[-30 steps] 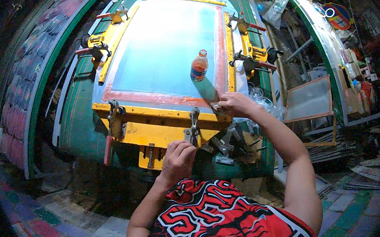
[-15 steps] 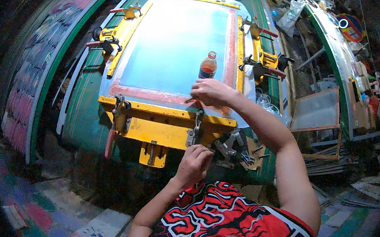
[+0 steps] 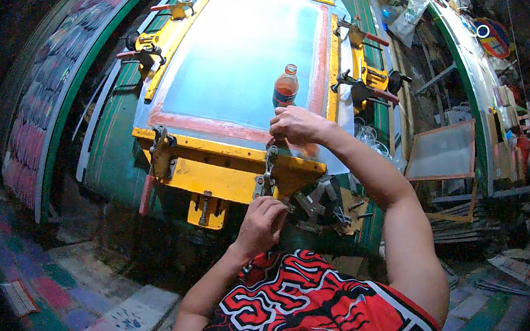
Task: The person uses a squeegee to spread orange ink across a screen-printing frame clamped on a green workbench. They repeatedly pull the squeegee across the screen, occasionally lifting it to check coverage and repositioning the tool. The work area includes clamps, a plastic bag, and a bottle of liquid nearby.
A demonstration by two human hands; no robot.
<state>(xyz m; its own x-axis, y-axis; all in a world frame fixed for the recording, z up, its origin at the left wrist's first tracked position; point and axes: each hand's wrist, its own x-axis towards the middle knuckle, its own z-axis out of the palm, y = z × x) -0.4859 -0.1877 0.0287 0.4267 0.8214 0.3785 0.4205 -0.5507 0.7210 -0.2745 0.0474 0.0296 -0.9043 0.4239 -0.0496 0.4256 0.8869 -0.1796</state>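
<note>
My left hand (image 3: 259, 225) is closed at the lower end of a metal toggle clamp (image 3: 264, 181) on the front right of a yellow metal bracket (image 3: 212, 178). The clamp's handle is hidden in that hand. My right hand (image 3: 297, 125) has its fingers pinched together at the clamp's upper end, over the near edge of a silk screen frame (image 3: 201, 128). Its fingertips hide exactly what they grip. Just beyond the right hand, a clear bottle (image 3: 285, 87) with reddish contents and a dark label stands uncapped on the blue mesh (image 3: 230, 67).
Yellow side bars with clamps (image 3: 150, 49) flank the screen. A second clamp with a red handle (image 3: 146, 195) sits at the front left. Loose bolts (image 3: 349, 213) lie on cardboard below the right forearm. A smaller framed screen (image 3: 441, 152) leans at the right.
The whole view has shifted slightly. My right hand has edged a little rightward relative to the clamp. The left hand stays at the clamp's lower end, and the bottle remains standing.
</note>
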